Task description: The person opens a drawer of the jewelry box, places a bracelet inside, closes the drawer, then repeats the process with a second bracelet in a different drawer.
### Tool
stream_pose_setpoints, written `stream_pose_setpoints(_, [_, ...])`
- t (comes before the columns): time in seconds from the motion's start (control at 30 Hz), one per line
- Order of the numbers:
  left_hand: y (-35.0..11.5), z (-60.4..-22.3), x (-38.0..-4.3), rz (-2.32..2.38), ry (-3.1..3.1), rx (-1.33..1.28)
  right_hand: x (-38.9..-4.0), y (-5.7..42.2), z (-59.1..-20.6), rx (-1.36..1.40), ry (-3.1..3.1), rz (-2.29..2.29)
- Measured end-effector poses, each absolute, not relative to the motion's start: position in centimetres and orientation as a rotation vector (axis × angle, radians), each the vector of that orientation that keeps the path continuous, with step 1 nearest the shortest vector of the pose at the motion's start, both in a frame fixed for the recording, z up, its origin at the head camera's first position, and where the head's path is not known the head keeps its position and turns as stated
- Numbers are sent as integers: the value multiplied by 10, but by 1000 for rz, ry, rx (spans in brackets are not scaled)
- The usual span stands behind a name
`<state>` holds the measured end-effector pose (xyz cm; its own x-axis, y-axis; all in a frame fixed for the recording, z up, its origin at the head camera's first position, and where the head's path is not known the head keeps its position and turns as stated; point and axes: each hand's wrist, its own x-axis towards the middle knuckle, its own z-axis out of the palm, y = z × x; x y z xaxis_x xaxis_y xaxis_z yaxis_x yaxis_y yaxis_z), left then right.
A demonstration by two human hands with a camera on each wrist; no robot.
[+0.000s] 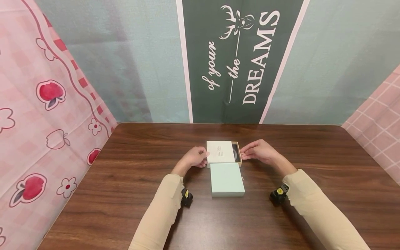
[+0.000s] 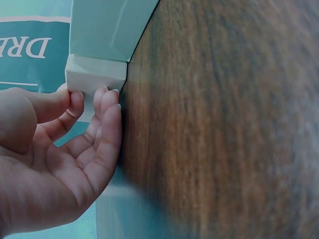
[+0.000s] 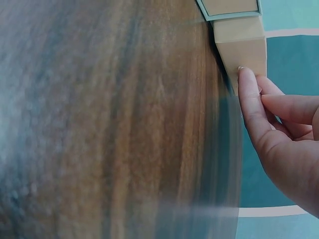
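A cream drawer box (image 1: 219, 151) lies on the table with small print on its lid. Its inner tray (image 1: 239, 161) sticks out a little at the right, showing a dark inside with a pale curved shape. My left hand (image 1: 197, 157) holds the box's left end; in the left wrist view, thumb and forefinger meet at the end's edge, the other fingers bent near its lower side. With its fingertips my right hand (image 1: 259, 151) pinches at the tray's right end, thumb and fingers close together in the right wrist view. Directly in front lies a shut mint-green box (image 1: 227, 178).
The mint box has a small pull tab (image 1: 242, 178) on its right side. Both boxes sit on a dark wooden table (image 1: 125, 208). A printed cloth (image 1: 162, 62) hangs behind the table, with pink patterned cloth (image 1: 53, 132) at the left.
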<state>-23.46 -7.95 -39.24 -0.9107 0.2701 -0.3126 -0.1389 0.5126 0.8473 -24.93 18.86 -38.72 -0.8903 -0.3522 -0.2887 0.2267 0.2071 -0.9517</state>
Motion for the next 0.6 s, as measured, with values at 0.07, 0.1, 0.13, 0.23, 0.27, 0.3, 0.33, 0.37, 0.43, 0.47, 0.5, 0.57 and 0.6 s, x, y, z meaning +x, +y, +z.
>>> stream_pose_setpoints(0.07, [-80, -393, -235, 1368, 2354, 111, -249, 188, -387, -129, 2030, -1734])
stream_pose_setpoints(0.1, [-80, -394, -235, 1367, 2356, 112, -250, 188, -387, -134, 2025, -1737])
stream_pose_setpoints(0.13, [-79, -394, -235, 1366, 2358, 114, -250, 187, -387, -138, 2023, -1738])
stream_pose_setpoints(0.23, [-79, -394, -235, 1360, 2368, 118, -250, 186, -388, -151, 2012, -1744])
stream_pose_setpoints(0.27, [-78, -394, -235, 1358, 2370, 114, -251, 186, -389, -152, 2014, -1742])
stream_pose_setpoints(0.3, [-78, -394, -235, 1357, 2372, 110, -251, 185, -389, -147, 2018, -1740])
stream_pose_setpoints(0.33, [-78, -393, -235, 1357, 2370, 104, -251, 185, -390, -152, 2021, -1736])
stream_pose_setpoints(0.37, [-78, -393, -235, 1355, 2371, 99, -251, 185, -390, -149, 2021, -1739])
stream_pose_setpoints(0.43, [-78, -394, -235, 1356, 2370, 97, -251, 184, -389, -156, 2020, -1745])
stream_pose_setpoints(0.47, [-78, -394, -236, 1356, 2367, 95, -251, 184, -389, -168, 2015, -1751])
stream_pose_setpoints(0.5, [-78, -394, -236, 1358, 2364, 95, -250, 183, -389, -178, 2007, -1759])
stream_pose_setpoints(0.57, [-79, -394, -237, 1360, 2363, 122, -249, 183, -387, -219, 1972, -1782])
stream_pose_setpoints(0.6, [-79, -394, -237, 1362, 2360, 121, -249, 183, -387, -236, 1961, -1789])
